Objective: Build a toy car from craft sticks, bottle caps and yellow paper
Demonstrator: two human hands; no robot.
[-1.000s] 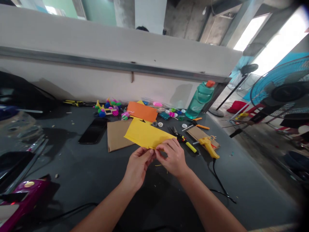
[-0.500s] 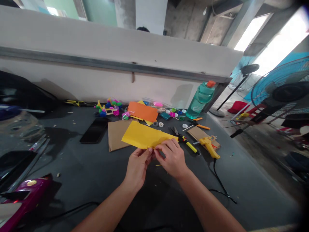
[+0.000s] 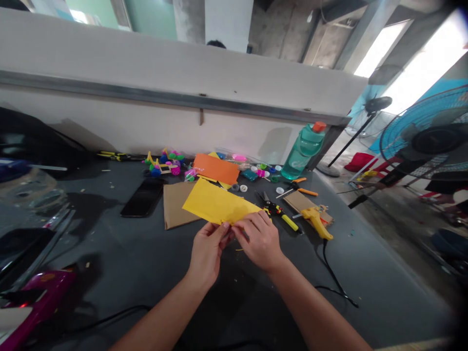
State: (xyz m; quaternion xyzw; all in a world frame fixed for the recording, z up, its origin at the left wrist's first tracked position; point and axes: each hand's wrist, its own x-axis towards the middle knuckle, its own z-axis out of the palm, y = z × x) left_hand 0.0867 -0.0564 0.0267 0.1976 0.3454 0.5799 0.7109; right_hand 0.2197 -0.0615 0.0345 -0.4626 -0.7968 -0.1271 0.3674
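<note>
Two hands (image 3: 260, 242) pinch yellow paper (image 3: 215, 202); farther back, a teal plastic bottle (image 3: 302, 152) holds liquid.

A bare concrete building with a thick pillar (image 3: 188, 19) is serving as a craft workshop, with a hot glue gun (image 3: 317, 222), tin snips (image 3: 272, 208), cardboard (image 3: 177, 204) and yellow paper (image 3: 219, 202) lying across a dark counter (image 3: 109, 258) and a standing fan (image 3: 420, 139) waiting beside it.

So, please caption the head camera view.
Left hand and right hand hold a yellow paper sheet over a dark workbench.
</note>
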